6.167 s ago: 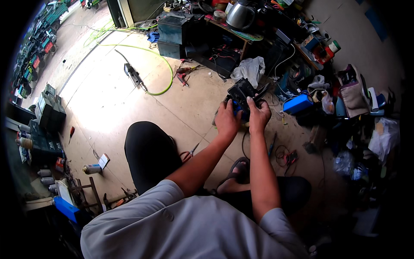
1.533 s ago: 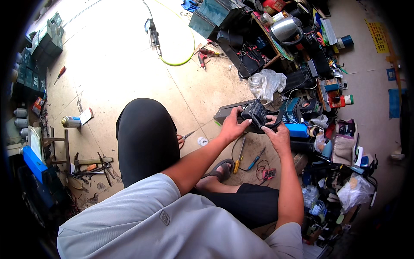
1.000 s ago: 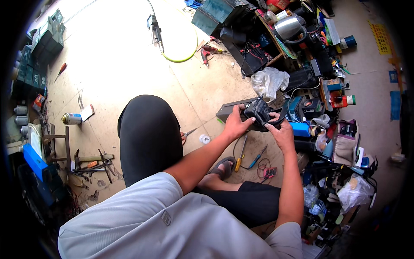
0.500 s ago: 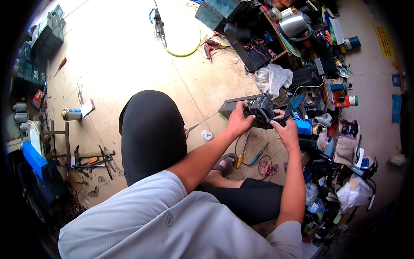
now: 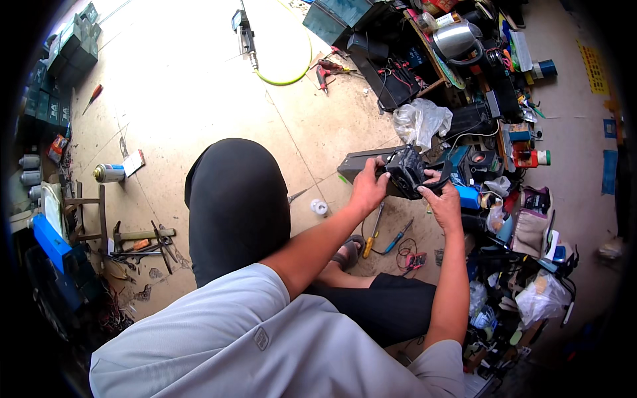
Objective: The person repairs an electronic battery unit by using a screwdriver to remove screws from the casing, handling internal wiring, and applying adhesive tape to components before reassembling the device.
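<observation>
Both hands grip a glossy black plastic unit (image 5: 406, 169) in front of me, right of my raised knee; I cannot make out its exact kind. My left hand (image 5: 369, 186) is closed on its left side, thumb on top. From the right, my right hand (image 5: 441, 199) holds the unit's edge, where a black curved piece (image 5: 443, 174) sticks out. A long dark grey box (image 5: 361, 166) lies beneath and behind the unit, partly hidden by it and my left hand. Below them on the floor are a yellow-handled screwdriver (image 5: 369, 247) and a blue-handled soldering iron (image 5: 398, 237).
A red gadget with wires (image 5: 416, 260) and a white roll (image 5: 319, 207) lie nearby. Cluttered shelves with a metal kettle (image 5: 458, 40) and plastic bag (image 5: 423, 123) line the right. Leftward are a spray can (image 5: 108, 173), hammer (image 5: 142, 235) and blue box (image 5: 52, 242).
Both hands keep their hold on the black unit, with only a slight shift of the fingers. The whole view has moved a little; nothing was let go.
</observation>
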The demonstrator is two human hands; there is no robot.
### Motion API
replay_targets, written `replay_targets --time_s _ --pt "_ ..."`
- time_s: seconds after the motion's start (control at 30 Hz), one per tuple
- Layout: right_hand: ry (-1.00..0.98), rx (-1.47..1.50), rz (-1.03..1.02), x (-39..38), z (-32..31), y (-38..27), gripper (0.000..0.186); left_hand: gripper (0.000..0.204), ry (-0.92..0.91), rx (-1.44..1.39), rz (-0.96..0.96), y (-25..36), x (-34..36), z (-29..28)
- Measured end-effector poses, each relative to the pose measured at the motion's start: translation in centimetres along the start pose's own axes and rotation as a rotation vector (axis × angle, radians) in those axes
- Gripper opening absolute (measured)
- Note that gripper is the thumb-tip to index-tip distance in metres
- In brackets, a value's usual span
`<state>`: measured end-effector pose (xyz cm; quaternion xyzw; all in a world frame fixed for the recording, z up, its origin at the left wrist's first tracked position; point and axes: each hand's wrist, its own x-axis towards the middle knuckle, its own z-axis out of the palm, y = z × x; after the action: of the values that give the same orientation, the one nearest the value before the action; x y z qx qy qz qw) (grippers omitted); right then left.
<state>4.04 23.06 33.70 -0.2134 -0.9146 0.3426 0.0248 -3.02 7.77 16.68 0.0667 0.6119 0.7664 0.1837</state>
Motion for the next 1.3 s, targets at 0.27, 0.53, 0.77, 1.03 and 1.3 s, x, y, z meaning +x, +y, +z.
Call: replay_targets --time_s 0.27,0.53,0.77,1.03,1.3 --pt "0.006 -0.037 -0.001 -0.2 0.1 -0.9 0.019 0.026 0.100 0.163 -0.008 1.9 -1.2 -0.4" --pt "0.029 -0.054 0.012 -0.4 0.5 -1.2 0.018 0.027 0.096 0.204 0.003 1.6 -1.1 -0.8" --pt "0.059 -0.128 -0.073 -0.5 0.8 -0.9 0.018 0.028 0.105 0.250 0.067 1.3 -1.1 -0.9" --pt "0.062 -0.120 -0.030 -0.5 1.1 -1.6 0.019 0.039 0.130 0.159 0.044 1.1 -0.9 -1.3" --pt "0.134 -0.210 -0.055 -0.6 2.2 -0.3 0.024 0.034 0.131 0.198 -0.040 1.8 -0.9 -0.7"
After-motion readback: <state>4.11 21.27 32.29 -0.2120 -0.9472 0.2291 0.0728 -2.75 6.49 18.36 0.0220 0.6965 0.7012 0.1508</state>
